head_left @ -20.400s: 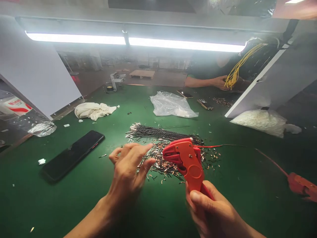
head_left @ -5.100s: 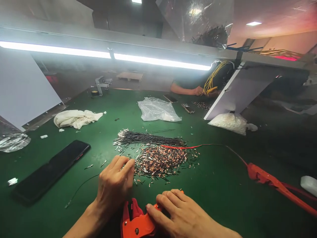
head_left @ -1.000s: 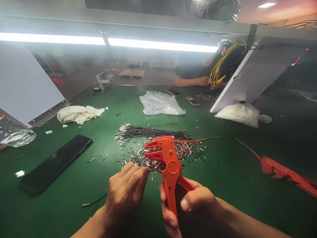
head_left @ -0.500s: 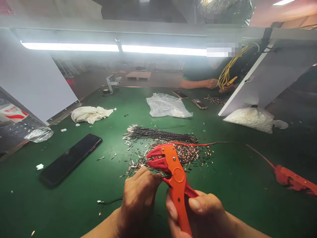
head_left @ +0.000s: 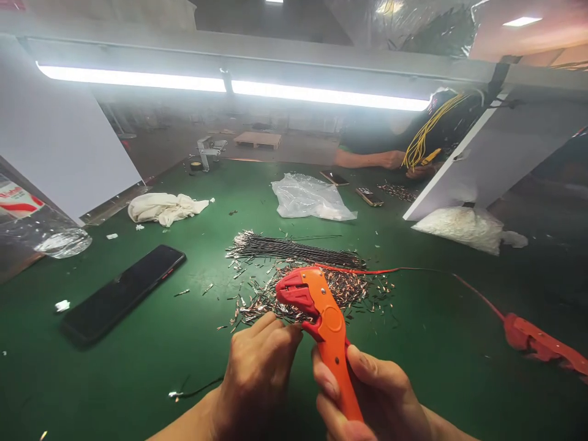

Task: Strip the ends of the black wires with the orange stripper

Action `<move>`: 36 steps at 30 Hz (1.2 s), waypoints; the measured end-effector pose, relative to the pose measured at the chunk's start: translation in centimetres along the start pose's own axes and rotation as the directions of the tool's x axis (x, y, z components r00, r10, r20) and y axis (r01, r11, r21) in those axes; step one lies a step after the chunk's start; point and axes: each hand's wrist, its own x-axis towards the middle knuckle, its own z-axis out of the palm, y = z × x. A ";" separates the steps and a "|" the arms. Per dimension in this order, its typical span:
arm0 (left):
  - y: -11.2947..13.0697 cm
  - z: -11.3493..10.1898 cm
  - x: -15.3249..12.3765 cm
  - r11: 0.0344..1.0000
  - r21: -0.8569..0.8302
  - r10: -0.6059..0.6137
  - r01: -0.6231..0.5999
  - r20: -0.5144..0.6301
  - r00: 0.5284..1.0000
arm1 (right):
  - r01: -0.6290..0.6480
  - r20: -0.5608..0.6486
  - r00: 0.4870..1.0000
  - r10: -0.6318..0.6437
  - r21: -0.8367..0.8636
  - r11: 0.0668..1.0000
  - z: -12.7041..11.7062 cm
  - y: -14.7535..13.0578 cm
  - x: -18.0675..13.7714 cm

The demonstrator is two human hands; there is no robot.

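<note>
My right hand (head_left: pixel 376 392) is wrapped round an orange wire stripper (head_left: pixel 334 343) with red jaws. Its handles are squeezed and the jaws look closed. Just left of the tool, my left hand (head_left: pixel 261 361) is closed at the jaws' lower edge. A black wire (head_left: pixel 202 389) with a metal terminal at its end sticks out behind that hand; the hand hides the rest of it. Beyond the tool lies a bundle of black wires (head_left: pixel 298 250). In front of the bundle spreads a heap of cut wire scraps (head_left: pixel 351 289), partly covered by the stripper.
A black phone (head_left: pixel 126 294) and a white cloth (head_left: pixel 165 209) lie left on the green table. A clear plastic bag (head_left: pixel 310 197) is behind the bundle. A second red tool (head_left: pixel 542 343) rests at right. Across the table, a person's hands (head_left: pixel 392 160) handle yellow wires (head_left: pixel 429 131).
My right fingers have squeezed the stripper's handles together, and its spread red jaws have closed. My left hand stays close by the jaws. The view has shifted slightly.
</note>
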 end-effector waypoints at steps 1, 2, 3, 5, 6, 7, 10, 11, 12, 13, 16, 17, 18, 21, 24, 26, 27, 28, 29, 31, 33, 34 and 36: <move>-0.1 0.0 -0.1 1.000 0.022 0.013 -0.012 -0.007 1.000 | -0.005 0.012 1.000 0.005 0.016 1.000 -0.1 0.0 0.0; -0.2 0.1 -0.1 0.999 0.052 0.017 -0.017 -0.011 1.000 | -0.013 0.022 1.000 0.013 0.035 0.999 -0.3 0.0 0.1; -0.4 0.1 -0.1 0.996 0.085 0.013 -0.012 -0.010 1.000 | -0.026 0.028 0.999 0.025 0.050 0.998 -0.5 0.0 0.1; -0.6 0.1 -0.2 0.990 0.141 -0.013 0.012 0.002 1.000 | -0.037 -0.007 0.999 0.037 0.051 0.998 -0.8 0.1 0.2; -0.7 0.1 -0.1 0.987 0.160 -0.030 0.027 0.012 0.999 | -0.033 -0.040 0.999 0.034 0.038 0.999 -1.0 0.1 0.2; -0.7 0.1 -0.1 0.983 0.176 -0.048 0.043 0.024 0.999 | -0.026 -0.082 0.996 0.027 0.021 0.999 -1.1 0.2 0.2; -0.9 0.2 -0.1 0.971 0.229 -0.080 0.065 0.059 0.995 | -0.027 -0.224 0.974 0.024 -0.010 1.000 -1.5 0.5 0.4; -0.9 0.2 -0.1 0.966 0.249 -0.085 0.064 0.075 0.994 | -0.046 -0.254 0.966 0.043 -0.008 0.999 -1.5 0.6 0.5; -1.0 0.2 -0.2 0.961 0.269 -0.094 0.066 0.093 0.991 | -0.066 -0.280 0.958 0.063 -0.001 0.998 -1.6 0.6 0.6; -1.0 0.3 -0.2 0.955 0.288 -0.105 0.069 0.113 0.988 | -0.081 -0.300 0.951 0.079 0.007 0.997 -1.7 0.7 0.7; -1.1 0.3 -0.4 0.946 0.317 -0.123 0.067 0.159 0.980 | -0.090 -0.329 0.940 0.089 0.012 0.996 -2.0 0.8 0.9; -1.1 0.2 -0.4 0.946 0.319 -0.117 0.060 0.161 0.980 | -0.085 -0.333 0.939 0.081 0.002 0.996 -2.1 0.8 0.9; -1.2 0.2 -0.5 0.946 0.320 -0.107 0.051 0.159 0.981 | -0.078 -0.331 0.941 0.070 -0.012 0.997 -2.1 0.8 0.9; -1.2 0.0 -0.5 0.943 0.332 -0.091 0.039 0.143 0.986 | -0.057 -0.317 0.948 0.043 -0.035 0.998 -2.2 0.6 0.8; -1.4 -0.1 -0.4 0.933 0.359 -0.094 0.033 0.152 0.984 | -0.049 -0.353 0.935 0.042 -0.011 0.999 -2.1 0.3 0.8; -1.4 -0.1 -0.3 0.924 0.381 -0.087 0.021 0.157 0.984 | -0.057 -0.391 0.919 0.055 0.006 0.998 -2.1 0.1 0.8; -1.4 -0.1 -0.2 0.920 0.392 -0.079 0.011 0.158 0.984 | -0.069 -0.404 0.912 0.066 0.007 0.998 -2.1 0.0 0.9; -1.4 -0.1 -0.2 0.916 0.400 -0.065 -0.005 0.159 0.985 | -0.077 -0.413 0.908 0.069 -0.002 0.997 -2.1 -0.1 0.9; -1.4 -0.1 -0.1 0.913 0.408 -0.046 -0.023 0.159 0.986 | -0.075 -0.418 0.907 0.055 -0.031 0.997 -2.1 -0.2 0.9; -1.2 -0.3 0.2 0.907 0.415 0.017 -0.079 0.151 0.988 | -0.024 -0.413 0.909 -0.045 -0.161 0.987 -2.0 -0.5 0.9; -1.1 -0.6 0.4 0.901 0.405 0.110 -0.155 0.132 0.985 | 0.066 -0.381 0.898 -0.220 -0.379 0.923 -1.9 -0.9 0.7; -1.1 -0.7 0.6 0.896 0.400 0.157 -0.195 0.126 0.980 | 0.103 -0.355 0.884 -0.305 -0.487 0.867 -1.8 -1.2 0.6; -1.1 -0.9 0.8 0.878 0.399 0.234 -0.265 0.124 0.964 | 0.148 -0.309 0.857 -0.412 -0.619 0.771 -1.6 -1.8 0.3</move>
